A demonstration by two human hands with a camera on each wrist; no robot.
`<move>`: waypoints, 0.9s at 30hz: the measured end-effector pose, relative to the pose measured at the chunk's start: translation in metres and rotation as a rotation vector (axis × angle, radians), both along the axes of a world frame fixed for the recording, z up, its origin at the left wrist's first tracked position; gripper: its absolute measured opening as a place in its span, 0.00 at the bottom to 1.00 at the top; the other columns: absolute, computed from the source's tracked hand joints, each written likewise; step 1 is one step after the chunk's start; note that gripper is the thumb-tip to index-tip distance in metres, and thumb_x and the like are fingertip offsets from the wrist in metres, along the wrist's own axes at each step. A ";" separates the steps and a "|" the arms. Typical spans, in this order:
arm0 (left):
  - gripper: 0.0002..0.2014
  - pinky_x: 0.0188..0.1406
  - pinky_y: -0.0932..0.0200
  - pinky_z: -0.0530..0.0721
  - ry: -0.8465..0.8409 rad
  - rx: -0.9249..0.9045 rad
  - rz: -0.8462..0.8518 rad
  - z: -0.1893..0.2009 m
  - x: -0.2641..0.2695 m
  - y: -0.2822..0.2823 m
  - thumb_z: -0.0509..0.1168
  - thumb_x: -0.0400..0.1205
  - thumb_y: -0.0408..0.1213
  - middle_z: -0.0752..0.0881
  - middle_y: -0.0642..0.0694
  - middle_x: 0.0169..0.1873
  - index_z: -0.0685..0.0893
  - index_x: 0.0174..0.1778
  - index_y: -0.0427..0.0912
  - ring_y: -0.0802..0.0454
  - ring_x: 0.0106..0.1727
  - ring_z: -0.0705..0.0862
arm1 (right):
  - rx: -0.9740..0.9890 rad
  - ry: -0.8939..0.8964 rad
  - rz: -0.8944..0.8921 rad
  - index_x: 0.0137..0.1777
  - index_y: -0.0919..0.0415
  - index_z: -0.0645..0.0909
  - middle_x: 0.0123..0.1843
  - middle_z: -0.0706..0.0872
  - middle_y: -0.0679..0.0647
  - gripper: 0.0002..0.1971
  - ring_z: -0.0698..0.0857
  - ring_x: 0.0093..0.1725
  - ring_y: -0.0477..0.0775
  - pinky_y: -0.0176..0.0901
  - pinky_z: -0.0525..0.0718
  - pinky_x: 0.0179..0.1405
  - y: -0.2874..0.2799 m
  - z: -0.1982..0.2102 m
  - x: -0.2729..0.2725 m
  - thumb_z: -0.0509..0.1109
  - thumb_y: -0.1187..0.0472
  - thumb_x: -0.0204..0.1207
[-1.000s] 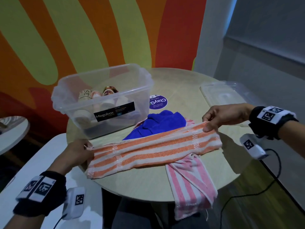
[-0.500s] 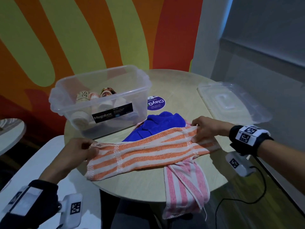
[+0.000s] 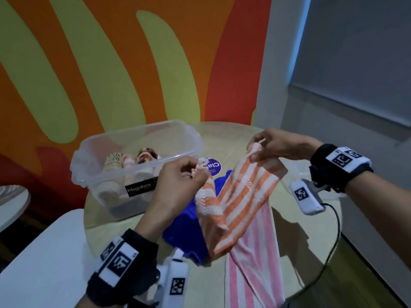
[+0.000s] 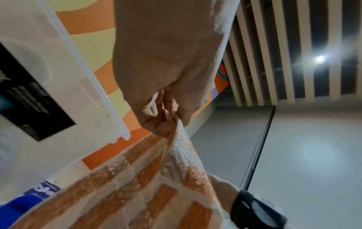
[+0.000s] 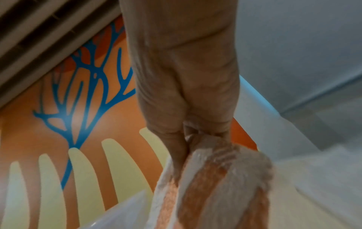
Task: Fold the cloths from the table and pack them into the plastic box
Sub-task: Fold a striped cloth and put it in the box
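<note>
Wall behind: painted in orange, red and yellow-green bands; grey wall to the right. Round pale desk [image 3: 142, 221] in front of it.

Clear plastic box [image 3: 189, 138], "Megabox" label on its near side, at the desk's back left. Rolled cloths [image 3: 127, 161] stand inside it; count unclear.

Orange-and-white striped towel [image 3: 242, 210]: a second ago it lay stretched flat across the desk, one hand at each end. Now it is off the surface, hanging in a V between the two hands, its bottom fold dangling over the other cloths. The hands, well apart before, are now near each other above the desk.

Pink-and-white striped towel [image 3: 255, 263]: drapes over the desk's near edge, as before, partly behind the hanging towel.

Blue cloth [image 3: 178, 230]: bunched on the desk under the left hand, place unchanged.

Left hand [image 3: 180, 181]: raised, fingers [image 4: 156, 124] closed in a pinch on one top corner of the orange towel; left wrist view confirms cloth between thumb and fingers.

Right hand [image 3: 273, 143]: higher, fingers [image 5: 176, 148] curled and gripping the other bunched corner; right wrist view is blurred.

Purple round sticker [image 3: 214, 167] on the desk between the hands, partly hidden.
</note>
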State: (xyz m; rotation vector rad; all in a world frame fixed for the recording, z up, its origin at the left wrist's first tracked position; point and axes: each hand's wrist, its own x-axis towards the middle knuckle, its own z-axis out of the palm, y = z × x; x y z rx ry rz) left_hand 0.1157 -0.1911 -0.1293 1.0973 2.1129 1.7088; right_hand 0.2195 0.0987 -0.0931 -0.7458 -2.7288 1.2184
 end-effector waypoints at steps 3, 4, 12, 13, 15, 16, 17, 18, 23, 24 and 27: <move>0.01 0.41 0.44 0.92 -0.065 0.136 0.026 0.021 0.005 0.010 0.74 0.83 0.35 0.93 0.45 0.41 0.90 0.47 0.44 0.41 0.45 0.92 | 0.405 0.004 -0.024 0.47 0.59 0.87 0.43 0.90 0.54 0.04 0.87 0.41 0.53 0.42 0.84 0.38 0.016 0.036 -0.021 0.77 0.67 0.76; 0.00 0.42 0.43 0.93 -0.095 0.161 0.023 0.026 0.006 0.011 0.74 0.83 0.34 0.93 0.44 0.41 0.89 0.47 0.43 0.40 0.45 0.92 | 0.525 -0.024 -0.018 0.45 0.56 0.86 0.41 0.89 0.53 0.05 0.86 0.40 0.53 0.41 0.81 0.35 0.021 0.046 -0.029 0.76 0.68 0.76; 0.05 0.33 0.57 0.90 -0.318 0.137 -0.023 0.003 0.018 0.014 0.73 0.83 0.31 0.93 0.44 0.46 0.87 0.53 0.39 0.47 0.43 0.94 | 0.577 -0.084 -0.078 0.53 0.61 0.87 0.48 0.89 0.57 0.10 0.84 0.44 0.55 0.39 0.78 0.32 0.056 0.041 -0.061 0.70 0.73 0.76; 0.05 0.34 0.56 0.90 -0.354 0.136 -0.015 -0.002 0.019 0.015 0.73 0.83 0.31 0.93 0.44 0.47 0.86 0.53 0.38 0.46 0.43 0.95 | 0.564 -0.039 -0.101 0.56 0.64 0.87 0.50 0.89 0.59 0.12 0.84 0.45 0.56 0.40 0.77 0.33 0.060 0.040 -0.067 0.69 0.74 0.76; 0.05 0.36 0.51 0.93 -0.425 0.128 0.002 -0.012 0.019 0.022 0.73 0.84 0.30 0.92 0.44 0.50 0.84 0.53 0.36 0.45 0.45 0.95 | 0.534 0.159 -0.181 0.61 0.67 0.85 0.56 0.89 0.65 0.14 0.84 0.49 0.58 0.44 0.79 0.43 0.069 0.042 -0.080 0.66 0.75 0.78; 0.05 0.37 0.50 0.93 -0.465 0.116 0.024 -0.019 0.018 0.026 0.73 0.84 0.30 0.92 0.43 0.51 0.84 0.53 0.35 0.45 0.46 0.95 | 0.497 0.263 -0.213 0.64 0.66 0.82 0.60 0.87 0.66 0.14 0.84 0.54 0.61 0.48 0.82 0.48 0.072 0.042 -0.086 0.66 0.73 0.80; 0.06 0.38 0.49 0.94 -0.511 0.091 0.048 -0.028 0.017 0.031 0.73 0.84 0.30 0.91 0.42 0.53 0.84 0.52 0.34 0.46 0.47 0.95 | 0.476 0.322 -0.227 0.68 0.65 0.78 0.64 0.84 0.66 0.15 0.83 0.59 0.63 0.54 0.83 0.56 0.074 0.039 -0.091 0.68 0.69 0.82; 0.07 0.39 0.49 0.94 -0.564 0.055 0.072 -0.040 0.016 0.034 0.74 0.83 0.30 0.90 0.41 0.54 0.84 0.52 0.33 0.46 0.47 0.95 | 0.478 0.334 -0.225 0.72 0.63 0.75 0.69 0.80 0.66 0.19 0.80 0.65 0.65 0.58 0.81 0.63 0.074 0.033 -0.094 0.71 0.63 0.83; 0.10 0.49 0.37 0.93 -0.693 -0.125 0.130 -0.108 0.004 0.036 0.76 0.82 0.34 0.93 0.37 0.49 0.83 0.46 0.31 0.41 0.41 0.95 | 0.548 0.134 -0.036 0.72 0.63 0.78 0.69 0.81 0.62 0.21 0.81 0.67 0.62 0.55 0.79 0.67 0.038 -0.025 -0.070 0.72 0.55 0.83; 0.10 0.52 0.36 0.92 -0.706 -0.140 0.126 -0.116 0.001 0.034 0.76 0.82 0.35 0.94 0.38 0.46 0.84 0.44 0.32 0.40 0.42 0.95 | 0.514 0.089 0.030 0.65 0.62 0.83 0.62 0.86 0.59 0.15 0.85 0.60 0.60 0.53 0.82 0.60 0.023 -0.037 -0.057 0.72 0.55 0.83; 0.11 0.57 0.34 0.91 -0.748 -0.136 0.116 -0.127 -0.003 0.030 0.76 0.82 0.37 0.95 0.37 0.44 0.85 0.43 0.32 0.38 0.45 0.95 | 0.352 -0.122 0.218 0.50 0.59 0.88 0.47 0.91 0.53 0.15 0.89 0.45 0.55 0.53 0.88 0.46 -0.035 -0.074 -0.017 0.71 0.47 0.84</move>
